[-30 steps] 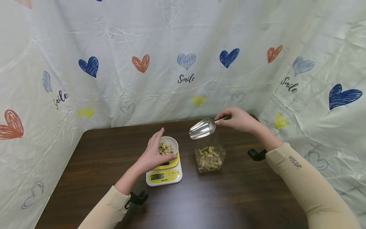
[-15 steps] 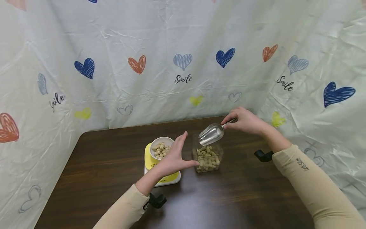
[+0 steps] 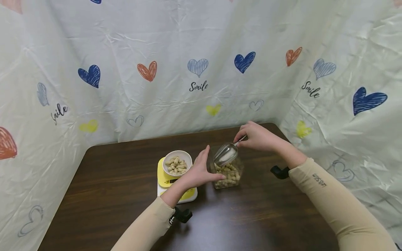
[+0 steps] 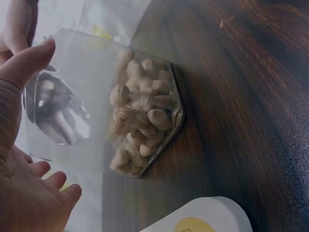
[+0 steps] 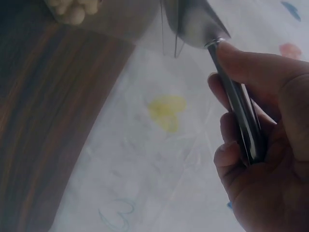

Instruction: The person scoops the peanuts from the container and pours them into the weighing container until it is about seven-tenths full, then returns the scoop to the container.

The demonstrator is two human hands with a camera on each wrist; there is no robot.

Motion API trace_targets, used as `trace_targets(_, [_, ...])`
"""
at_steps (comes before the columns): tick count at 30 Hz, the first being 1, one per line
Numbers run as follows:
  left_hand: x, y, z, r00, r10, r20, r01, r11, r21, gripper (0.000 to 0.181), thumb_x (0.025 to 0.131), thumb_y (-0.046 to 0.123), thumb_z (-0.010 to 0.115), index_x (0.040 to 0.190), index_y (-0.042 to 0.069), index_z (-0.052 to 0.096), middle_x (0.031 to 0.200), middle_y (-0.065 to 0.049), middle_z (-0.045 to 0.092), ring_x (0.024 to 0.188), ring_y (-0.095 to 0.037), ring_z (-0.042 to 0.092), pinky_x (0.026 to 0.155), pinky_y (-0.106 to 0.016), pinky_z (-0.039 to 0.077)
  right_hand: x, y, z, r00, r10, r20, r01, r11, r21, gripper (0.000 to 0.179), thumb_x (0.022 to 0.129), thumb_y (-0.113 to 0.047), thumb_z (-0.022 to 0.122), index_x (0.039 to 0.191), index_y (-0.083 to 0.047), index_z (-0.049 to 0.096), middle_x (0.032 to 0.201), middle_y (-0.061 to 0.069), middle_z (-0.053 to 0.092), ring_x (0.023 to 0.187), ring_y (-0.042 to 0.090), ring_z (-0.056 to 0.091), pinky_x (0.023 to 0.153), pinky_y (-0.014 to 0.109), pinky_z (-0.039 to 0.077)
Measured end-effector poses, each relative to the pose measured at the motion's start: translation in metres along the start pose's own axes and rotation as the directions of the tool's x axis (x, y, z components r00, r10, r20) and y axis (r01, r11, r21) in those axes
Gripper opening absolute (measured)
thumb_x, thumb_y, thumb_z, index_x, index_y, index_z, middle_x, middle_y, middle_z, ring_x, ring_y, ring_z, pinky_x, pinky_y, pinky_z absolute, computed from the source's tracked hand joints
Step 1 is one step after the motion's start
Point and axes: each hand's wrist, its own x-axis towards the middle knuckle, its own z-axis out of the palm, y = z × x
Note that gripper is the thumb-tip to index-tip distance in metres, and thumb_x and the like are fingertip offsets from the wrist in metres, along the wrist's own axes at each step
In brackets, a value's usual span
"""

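Note:
My right hand grips the handle of a metal scoop, clearly seen in the right wrist view with fingers wrapped round the handle. The scoop's bowl tilts down inside a clear square container, above the peanuts in its lower part. At the container's left side is my left hand, thumb and fingers spread apart; whether it touches the wall I cannot tell. Left of that hand, a white bowl of peanuts sits on a yellow and white kitchen scale, whose display is hidden by my left arm.
The dark wooden table carries the scale and container. Behind it and at both sides hangs a white curtain printed with hearts. The container's upright walls surround the scoop's bowl.
My left hand has moved right, from around the bowl on the scale to the container's side. My right hand has brought the scoop down from above the container into it.

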Motion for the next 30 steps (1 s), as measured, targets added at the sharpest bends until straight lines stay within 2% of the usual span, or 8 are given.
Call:
trace_targets(7, [0.004, -0.003, -0.002, 1.000, 0.015, 0.002, -0.015, 1.000, -0.009, 0.127, 0.078, 0.057, 0.085, 0.166, 0.026, -0.001, 0.169, -0.006, 0.013, 0.153, -0.025, 0.014, 0.118, -0.052, 0.027, 0.007, -0.011, 0.012, 0.994, -0.105, -0.031, 0.100, 0.987, -0.124, 0.009, 0.086, -0.012, 0.083, 0.093, -0.018, 0.081, 0.090, -0.006, 0.066, 0.087, 0.020, 0.049, 0.079, 0.039, 0.043])
trace_targets(14, [0.008, -0.003, -0.002, 1.000, 0.016, -0.001, -0.016, 1.000, 0.015, 0.123, 0.076, 0.058, 0.085, 0.166, 0.024, 0.008, 0.167, -0.007, 0.019, 0.152, -0.023, 0.019, 0.116, -0.048, 0.030, 0.013, -0.015, 0.032, 0.972, -0.231, -0.034, 0.215, 0.943, -0.256, 0.013, 0.087, -0.002, 0.077, 0.090, -0.013, 0.081, 0.085, -0.002, 0.063, 0.081, 0.020, 0.046, 0.074, 0.038, 0.044])
trace_targets(17, [0.008, -0.002, -0.002, 1.000, 0.018, -0.006, -0.018, 0.999, 0.027, 0.122, 0.076, 0.057, 0.085, 0.166, 0.022, 0.010, 0.166, -0.007, 0.022, 0.151, -0.023, 0.023, 0.115, -0.048, 0.032, 0.015, -0.013, 0.037, 0.969, -0.246, -0.025, 0.233, 0.941, -0.245, 0.013, 0.087, -0.002, 0.077, 0.091, -0.014, 0.081, 0.085, -0.002, 0.063, 0.080, 0.020, 0.045, 0.074, 0.038, 0.043])
trace_targets(20, [0.008, -0.001, -0.002, 1.000, 0.018, -0.010, -0.018, 0.999, 0.034, 0.122, 0.076, 0.056, 0.086, 0.166, 0.021, 0.011, 0.165, -0.007, 0.024, 0.150, -0.023, 0.025, 0.115, -0.046, 0.032, 0.016, -0.010, 0.037, 0.975, -0.221, -0.004, 0.216, 0.953, -0.211, 0.012, 0.088, -0.004, 0.079, 0.091, -0.016, 0.080, 0.086, -0.004, 0.063, 0.081, 0.019, 0.044, 0.075, 0.038, 0.042])
trace_targets(23, [0.008, -0.001, -0.001, 1.000, 0.019, -0.017, -0.019, 0.999, 0.034, 0.122, 0.076, 0.054, 0.087, 0.165, 0.019, 0.011, 0.164, -0.008, 0.025, 0.148, -0.024, 0.028, 0.115, -0.046, 0.032, 0.017, -0.006, 0.036, 0.980, -0.185, 0.074, 0.195, 0.969, -0.154, 0.010, 0.088, -0.011, 0.081, 0.092, -0.020, 0.080, 0.088, -0.008, 0.063, 0.084, 0.018, 0.046, 0.078, 0.038, 0.042])
trace_targets(27, [0.009, -0.001, 0.000, 0.999, 0.033, -0.038, -0.032, 0.999, 0.025, 0.121, 0.076, 0.050, 0.088, 0.165, 0.015, 0.014, 0.161, -0.009, 0.029, 0.145, -0.025, 0.032, 0.113, -0.047, 0.034, 0.017, -0.002, 0.035, 0.973, -0.157, 0.170, 0.172, 0.982, -0.081, 0.008, 0.088, -0.018, 0.082, 0.094, -0.023, 0.079, 0.093, -0.011, 0.065, 0.090, 0.017, 0.051, 0.084, 0.041, 0.043])
trace_targets(30, [0.010, -0.002, 0.002, 0.998, 0.037, -0.046, -0.037, 0.999, 0.014, 0.121, 0.075, 0.048, 0.089, 0.165, 0.014, 0.015, 0.160, -0.009, 0.030, 0.144, -0.025, 0.033, 0.113, -0.045, 0.035, 0.018, 0.001, 0.036, 0.971, -0.150, 0.184, 0.162, 0.985, -0.055, 0.008, 0.089, -0.019, 0.081, 0.094, -0.025, 0.079, 0.094, -0.013, 0.065, 0.093, 0.017, 0.053, 0.087, 0.043, 0.043])
